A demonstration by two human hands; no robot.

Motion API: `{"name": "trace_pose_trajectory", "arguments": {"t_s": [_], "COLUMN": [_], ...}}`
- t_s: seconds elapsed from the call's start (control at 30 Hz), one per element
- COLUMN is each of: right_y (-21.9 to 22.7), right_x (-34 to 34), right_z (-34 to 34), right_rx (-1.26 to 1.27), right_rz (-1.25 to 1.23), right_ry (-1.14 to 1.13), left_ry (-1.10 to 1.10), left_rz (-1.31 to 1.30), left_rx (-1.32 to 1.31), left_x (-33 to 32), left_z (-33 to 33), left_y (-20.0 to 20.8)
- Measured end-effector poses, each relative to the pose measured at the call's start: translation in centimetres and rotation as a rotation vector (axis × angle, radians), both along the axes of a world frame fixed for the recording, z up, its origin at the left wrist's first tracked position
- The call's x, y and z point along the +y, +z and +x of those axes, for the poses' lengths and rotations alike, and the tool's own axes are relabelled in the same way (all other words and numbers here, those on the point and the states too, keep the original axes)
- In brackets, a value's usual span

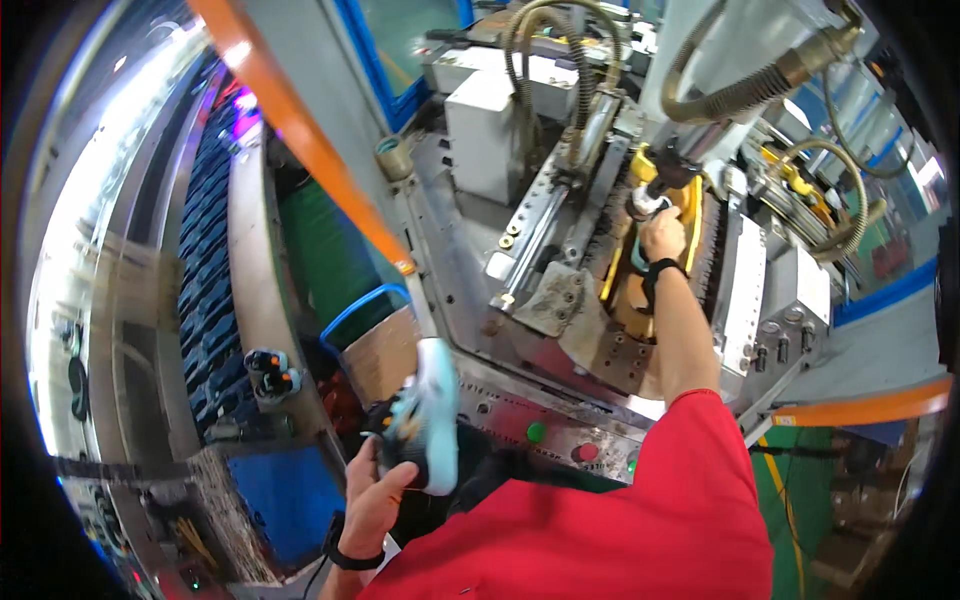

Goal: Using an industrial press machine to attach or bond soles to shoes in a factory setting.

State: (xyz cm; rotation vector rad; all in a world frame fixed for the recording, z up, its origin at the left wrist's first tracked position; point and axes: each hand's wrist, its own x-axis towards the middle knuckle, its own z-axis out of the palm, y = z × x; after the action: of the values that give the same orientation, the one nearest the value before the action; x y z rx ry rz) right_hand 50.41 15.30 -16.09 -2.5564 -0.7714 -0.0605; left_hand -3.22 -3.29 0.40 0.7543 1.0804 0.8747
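Observation:
My left hand [375,495] is closed round a shoe [437,420] with a dark upper and a light blue sole. The shoe is blurred and held up in front of the machine's panel. My right arm stretches into the machine [555,300], where my right hand [662,236] is closed on a second shoe [640,256]. That shoe, white and dark with a light blue edge, lies between yellow-lined side parts [690,215]. A dark press head [672,170] stands just beyond my fingers, and much of the shoe is hidden by my hand.
Orange guard bars [300,130] frame the machine. On its front panel are a green button [536,432] and a red button [587,453]. At the left runs a conveyor [215,270] with a pair of shoes [272,376] by its edge. A cardboard piece [382,355] stands near a blue rail.

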Motion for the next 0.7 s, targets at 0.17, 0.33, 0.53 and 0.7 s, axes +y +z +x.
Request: {"name": "trace_pose_trajectory", "arguments": {"t_s": [0.17, 0.33, 0.53, 0.7], "right_y": [1.2, 13.2, -6.7, -11.7], "right_x": [-3.4, -17.4, -20.8, -21.0], "right_z": [4.2, -22.0, -29.8, -31.0], "right_rx": [-0.114, 0.231, 0.082, -0.022], "right_rz": [-0.019, 0.311, 0.154, 0.010], "right_ry": [0.264, 0.806, 1.198, 1.327], "left_ry": [0.386, 0.621, 0.567, 0.849], "left_rz": [-0.095, -0.217, -0.158, -0.362], "left_rx": [-0.021, 0.149, 0.072, -0.079], "left_x": [-5.3, -12.1, -16.4, -20.7], "left_z": [-3.9, -4.2, -3.2, -3.7], "left_y": [-2.8, -5.2, -7.8, -7.8]}}
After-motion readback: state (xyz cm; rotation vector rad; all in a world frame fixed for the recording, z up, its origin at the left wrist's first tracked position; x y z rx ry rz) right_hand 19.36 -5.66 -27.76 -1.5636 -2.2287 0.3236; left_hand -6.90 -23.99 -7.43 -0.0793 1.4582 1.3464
